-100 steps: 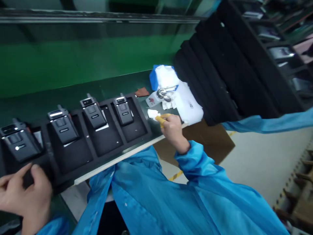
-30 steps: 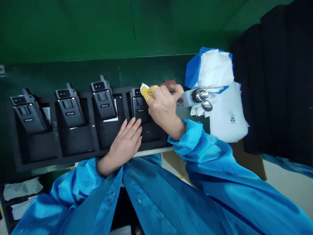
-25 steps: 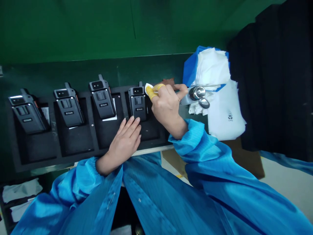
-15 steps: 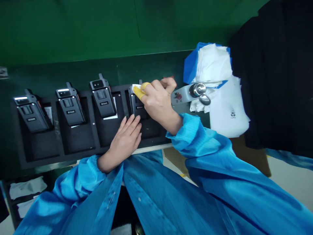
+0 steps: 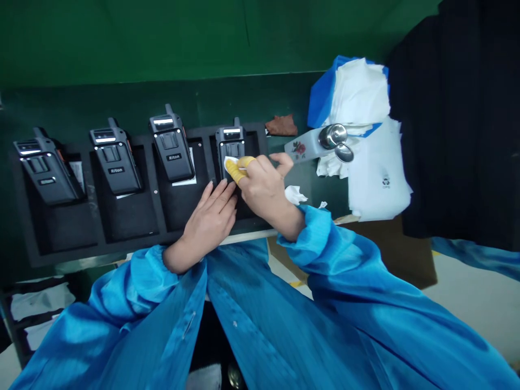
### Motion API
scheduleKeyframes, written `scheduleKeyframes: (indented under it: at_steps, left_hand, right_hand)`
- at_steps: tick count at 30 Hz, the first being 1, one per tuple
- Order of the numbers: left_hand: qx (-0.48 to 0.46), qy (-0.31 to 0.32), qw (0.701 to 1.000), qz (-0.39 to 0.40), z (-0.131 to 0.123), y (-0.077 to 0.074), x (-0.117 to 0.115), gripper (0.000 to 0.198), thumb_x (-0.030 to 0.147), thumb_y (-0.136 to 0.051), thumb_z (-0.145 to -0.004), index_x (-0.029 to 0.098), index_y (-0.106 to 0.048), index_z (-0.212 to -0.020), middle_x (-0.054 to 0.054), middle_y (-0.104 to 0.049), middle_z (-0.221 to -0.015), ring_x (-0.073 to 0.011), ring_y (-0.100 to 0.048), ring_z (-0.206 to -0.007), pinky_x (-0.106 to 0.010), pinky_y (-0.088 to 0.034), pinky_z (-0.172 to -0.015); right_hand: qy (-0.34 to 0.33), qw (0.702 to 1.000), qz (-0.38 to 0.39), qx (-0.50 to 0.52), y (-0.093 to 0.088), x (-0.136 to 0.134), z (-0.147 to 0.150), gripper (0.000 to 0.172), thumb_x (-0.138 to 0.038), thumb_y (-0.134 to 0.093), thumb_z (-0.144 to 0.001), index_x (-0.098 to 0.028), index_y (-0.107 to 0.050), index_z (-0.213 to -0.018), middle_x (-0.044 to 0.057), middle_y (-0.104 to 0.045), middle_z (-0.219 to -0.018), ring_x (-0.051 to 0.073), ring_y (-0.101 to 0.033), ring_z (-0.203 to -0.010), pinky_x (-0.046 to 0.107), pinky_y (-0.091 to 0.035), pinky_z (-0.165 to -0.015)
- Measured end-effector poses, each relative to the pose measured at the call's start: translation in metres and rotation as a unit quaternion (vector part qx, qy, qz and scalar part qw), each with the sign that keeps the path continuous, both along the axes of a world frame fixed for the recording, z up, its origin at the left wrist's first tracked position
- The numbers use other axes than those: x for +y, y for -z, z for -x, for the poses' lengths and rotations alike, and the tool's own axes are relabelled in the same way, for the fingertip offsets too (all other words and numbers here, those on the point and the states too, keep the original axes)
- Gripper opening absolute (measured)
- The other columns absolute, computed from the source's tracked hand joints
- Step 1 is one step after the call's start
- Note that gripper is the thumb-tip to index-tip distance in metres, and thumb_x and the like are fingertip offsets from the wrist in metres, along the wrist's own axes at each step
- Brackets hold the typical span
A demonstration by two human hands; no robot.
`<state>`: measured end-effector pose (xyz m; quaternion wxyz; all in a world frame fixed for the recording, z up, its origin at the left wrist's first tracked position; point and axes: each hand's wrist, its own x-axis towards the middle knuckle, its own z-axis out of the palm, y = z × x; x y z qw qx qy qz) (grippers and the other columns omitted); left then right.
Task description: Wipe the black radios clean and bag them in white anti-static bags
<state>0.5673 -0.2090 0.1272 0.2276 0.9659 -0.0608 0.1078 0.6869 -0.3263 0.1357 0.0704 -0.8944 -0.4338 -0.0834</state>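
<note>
Four black-grey handheld radios (image 5: 174,157) are resting in black foam tray (image 5: 97,250), one per compartment. Right hand (image 5: 266,187) pinching white cloth (image 5: 227,161) against rightmost radio (image 5: 231,148); left hand (image 5: 209,219) lying flat, gripping nothing. Blue box (image 5: 320,100) holding white sheets (image 5: 361,92).

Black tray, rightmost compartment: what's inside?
A dark grey handheld radio, upper part visible. The right hand, in yellow finger covers, holds a small white wipe on it. That hand and the left hand cover its lower end; anything beneath it is hidden.

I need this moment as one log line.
right hand: white cloth against rightmost dark handheld radio; left hand: near radio's lower end; place: black foam tray
</note>
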Motion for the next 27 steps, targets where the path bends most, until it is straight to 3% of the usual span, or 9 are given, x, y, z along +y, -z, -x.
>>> scheduleKeyframes:
  at_steps: [3,6,11,14,19,23,27]
  left_hand:
    - [0.002,0.0,1.0,0.003,0.0,0.0,0.0,0.033,0.016,-0.044,-0.094,0.011,-0.064,-0.12,-0.015,-0.06,-0.135,-0.0287,-0.05,-0.133,-0.055,-0.037,-0.115]
    - [-0.018,0.001,1.0,-0.008,0.0,0.002,0.0,0.031,0.017,-0.043,-0.095,0.009,-0.066,-0.115,-0.017,-0.061,-0.134,-0.029,-0.052,-0.132,-0.053,-0.04,-0.113]
    - [-0.047,0.004,0.999,-0.008,0.001,0.002,0.002,0.03,0.017,-0.044,-0.095,0.009,-0.066,-0.114,-0.019,-0.061,-0.133,-0.0296,-0.053,-0.13,-0.054,-0.041,-0.112]
    - [-0.069,0.002,0.997,0.017,0.003,0.0,0.005,0.029,0.016,-0.048,-0.093,0.012,-0.066,-0.114,-0.018,-0.062,-0.133,-0.0305,-0.055,-0.128,-0.058,-0.038,-0.113]
    - [-0.109,-0.044,0.993,0.011,0.015,-0.009,0.022,0.029,0.015,-0.052,-0.091,0.018,-0.065,-0.117,-0.015,-0.066,-0.128,-0.0312,-0.059,-0.124,-0.064,-0.031,-0.114]
    - [-0.093,-0.105,0.99,-0.014,0.03,-0.013,0.042,0.031,0.018,-0.052,-0.092,0.019,-0.063,-0.121,-0.014,-0.066,-0.128,-0.0322,-0.058,-0.125,-0.066,-0.027,-0.115]
    - [-0.049,-0.133,0.989,-0.04,0.037,-0.008,0.054,0.033,0.025,-0.051,-0.094,0.013,-0.062,-0.122,-0.019,-0.061,-0.133,-0.0358,-0.054,-0.128,-0.068,-0.029,-0.112]
  right_hand:
    - [0.002,1.0,0.006,0.01,0.004,-0.001,0.002,0.033,-0.016,-0.04,-0.094,-0.024,-0.071,-0.085,0.002,-0.063,-0.089,0.018,-0.05,-0.092,0.045,-0.021,-0.094]
    - [0.049,0.999,-0.017,0.0,0.002,-0.013,-0.004,0.032,-0.016,-0.039,-0.093,-0.024,-0.069,-0.085,0.002,-0.062,-0.088,0.017,-0.05,-0.089,0.046,-0.022,-0.094]
    - [0.18,0.975,-0.097,-0.084,-0.025,-0.052,-0.032,0.032,-0.015,-0.037,-0.088,-0.023,-0.068,-0.086,0.005,-0.058,-0.087,0.022,-0.049,-0.089,0.05,-0.022,-0.089]
    - [0.246,0.955,-0.103,-0.132,-0.042,-0.076,-0.053,0.03,-0.013,-0.037,-0.084,-0.021,-0.066,-0.082,0.007,-0.054,-0.085,0.024,-0.046,-0.088,0.051,-0.022,-0.085]
    - [0.214,0.968,-0.041,-0.123,-0.046,-0.099,-0.073,0.023,-0.017,-0.042,-0.081,-0.02,-0.061,-0.069,0.006,-0.054,-0.08,0.021,-0.043,-0.083,0.046,-0.025,-0.081]
    - [0.196,0.969,-0.081,-0.123,-0.05,-0.087,-0.069,0.023,-0.02,-0.042,-0.082,-0.021,-0.062,-0.069,0.006,-0.056,-0.079,0.021,-0.045,-0.081,0.047,-0.024,-0.081]
    - [0.14,0.979,-0.117,-0.092,-0.055,-0.03,-0.055,0.027,-0.018,-0.04,-0.083,-0.024,-0.067,-0.084,0.007,-0.058,-0.088,0.022,-0.047,-0.086,0.049,-0.023,-0.084]
